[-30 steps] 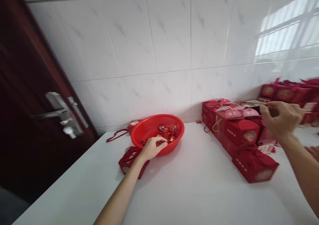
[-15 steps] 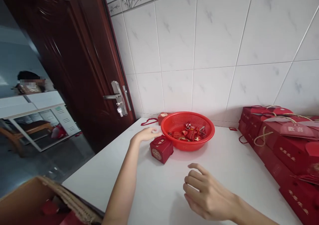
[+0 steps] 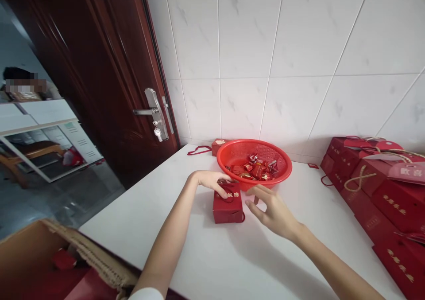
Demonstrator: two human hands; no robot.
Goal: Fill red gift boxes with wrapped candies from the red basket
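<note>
A small red gift box with gold characters stands on the white table, in front of a red plastic colander. My left hand grips this box at its top from the left, thumb over the lid and the other fingers partly hidden behind. A dark red cord loop shows at the box's lower right. My right hand is just right of the box, thumb and fingers apart with nothing in them. Wrapped candies in red and gold lie inside the colander.
Red gift boxes with cord handles are stacked at the right. An opened cardboard box holding red items is at lower left. Another small red box stands behind the colander. A dark door and, beyond it, a person are left.
My left hand has come down onto the box, which has turned so that another side faces me. My right hand has moved up and forward towards it. The view has shifted slightly.
</note>
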